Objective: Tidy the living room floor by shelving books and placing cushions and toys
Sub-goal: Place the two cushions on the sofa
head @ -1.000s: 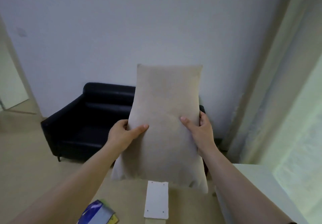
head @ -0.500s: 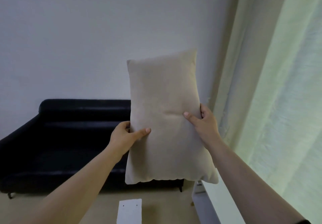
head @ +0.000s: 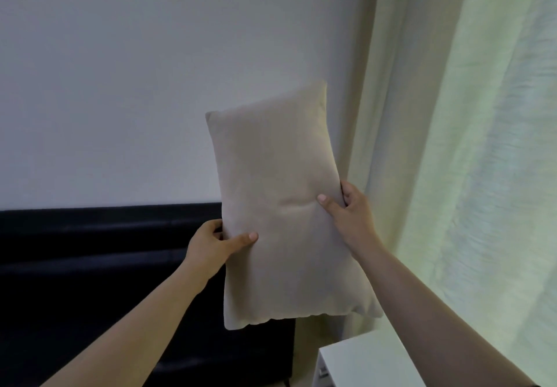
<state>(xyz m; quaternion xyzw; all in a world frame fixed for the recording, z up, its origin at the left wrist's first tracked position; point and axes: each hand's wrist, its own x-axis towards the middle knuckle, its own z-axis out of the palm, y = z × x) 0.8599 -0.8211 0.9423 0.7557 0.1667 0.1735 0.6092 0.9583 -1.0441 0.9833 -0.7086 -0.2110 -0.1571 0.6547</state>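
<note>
A beige rectangular cushion (head: 283,206) hangs upright in the air in front of me, its top leaning slightly to the left. My left hand (head: 215,243) grips its left edge, thumb on the front and fingers behind. On the cushion's right edge my right hand (head: 349,210) holds it the same way, a little higher. A black sofa (head: 99,266) stands against the wall below and to the left of the cushion, partly hidden behind it and my left arm.
A plain white wall (head: 135,70) fills the background. Pale green curtains (head: 467,145) hang along the right side. The corner of a white cabinet (head: 361,359) shows at the bottom right, close to the sofa's end.
I have come closer to the sofa, which now fills the lower left. The floor, book and white card have left the view. Both hands keep their grip on the cushion.
</note>
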